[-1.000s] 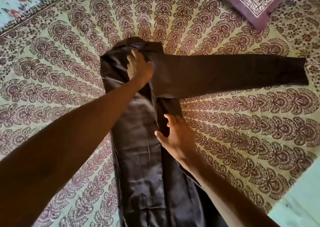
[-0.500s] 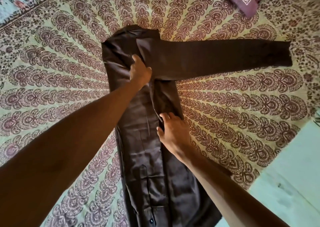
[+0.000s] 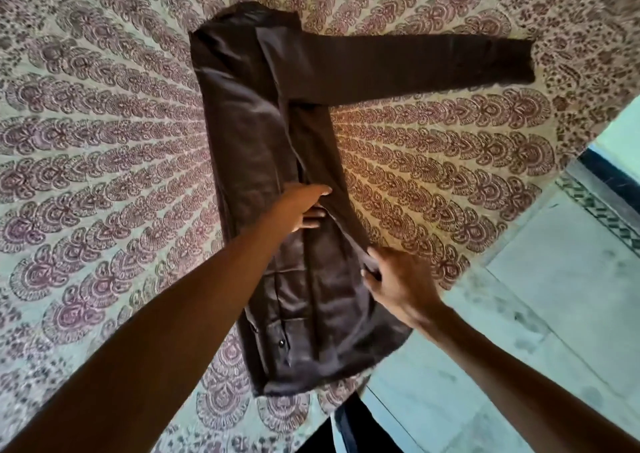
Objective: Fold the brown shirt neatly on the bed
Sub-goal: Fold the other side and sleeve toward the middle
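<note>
item: brown shirt, lying lengthwise on the bed, collar end away from us, hem at the near edge.
handling note, our judgement: we are squaring the right-hand fold. we would use the flat palm as an anchor, draw the pinched edge taut and parallel to the left side, then lay the sleeve in over the panel without dragging it.
left hand: flat on the mid panel, fingers straight, pressing.
right hand: fingers curled, pinching the right folded edge.
appearance: dark, faintly glossy cloth, narrowed to a long panel. one sleeve stretches straight out to the right. buttons show near the hem.
</note>
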Motion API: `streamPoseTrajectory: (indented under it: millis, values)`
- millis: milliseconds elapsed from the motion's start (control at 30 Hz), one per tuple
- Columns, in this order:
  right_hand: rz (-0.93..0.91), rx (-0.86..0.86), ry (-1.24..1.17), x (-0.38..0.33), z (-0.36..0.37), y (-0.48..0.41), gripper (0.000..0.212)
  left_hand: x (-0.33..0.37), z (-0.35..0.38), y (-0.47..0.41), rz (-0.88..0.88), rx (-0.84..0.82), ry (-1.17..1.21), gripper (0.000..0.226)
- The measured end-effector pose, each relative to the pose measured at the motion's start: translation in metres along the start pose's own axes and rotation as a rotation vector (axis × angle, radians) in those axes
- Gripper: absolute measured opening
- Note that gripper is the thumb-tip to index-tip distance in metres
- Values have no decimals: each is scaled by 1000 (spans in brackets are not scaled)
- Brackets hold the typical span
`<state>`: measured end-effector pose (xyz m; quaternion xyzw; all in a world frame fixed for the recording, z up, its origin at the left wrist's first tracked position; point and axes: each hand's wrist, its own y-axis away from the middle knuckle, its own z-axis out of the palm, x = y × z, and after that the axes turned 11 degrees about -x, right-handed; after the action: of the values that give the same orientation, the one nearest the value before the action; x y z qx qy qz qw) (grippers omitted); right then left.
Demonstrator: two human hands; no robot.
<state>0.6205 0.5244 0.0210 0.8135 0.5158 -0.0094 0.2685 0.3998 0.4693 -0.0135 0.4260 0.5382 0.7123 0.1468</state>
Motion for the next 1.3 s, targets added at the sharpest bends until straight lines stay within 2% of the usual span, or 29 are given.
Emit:
streamPoseTrajectory:
  millis: [67, 133, 300, 367, 500, 533, 633, 667, 767, 867, 1000, 1133, 1233, 1300]
  values:
    - [-71, 18, -12, -23, 7, 23, 21, -14, 18, 13, -89, -186, 117, 31]
    - [-100, 18, -34, -41, 16, 39, 30, -28, 31, 19, -104, -271, 218, 33]
    - [-94, -14, -120, -52, 47, 59, 55, -60, 44, 22, 48, -267, 494, 18]
    - [-75, 20, -123, -50, 56, 64, 62, -68, 40, 24, 53, -286, 535, 21]
    - [-103, 22, -116, -49, 80, 73, 74, -81, 32, 22, 6, -192, 379, 10]
    - [-122, 17, -120, -50, 87, 76, 73, -83, 28, 21, 34, -133, 321, 7]
    - [-139, 44, -96, -53, 101, 81, 71, -89, 14, 16, 141, 31, 192, 28]
    - [-143, 59, -87, -54, 104, 82, 70, -91, 9, 14, 168, 99, 138, 29]
    - [-156, 50, -114, -58, 107, 79, 66, -91, -1, 22, 296, 307, -85, 11]
    - [-172, 27, -142, -57, 108, 77, 59, -90, -3, 28, 456, 455, -330, 20]
    - [-203, 48, -133, -55, 108, 78, 54, -84, -10, 24, 386, 390, -205, 28]
    - [-179, -41, -130, -53, 112, 77, 49, -82, -20, 19, 353, 470, -420, 26]
    - [-205, -77, -92, -52, 108, 70, 38, -79, -22, 25, 298, 443, -569, 23]
    - [-219, -104, -128, -51, 93, 62, 38, -70, -24, 31, 288, 450, -645, 24]
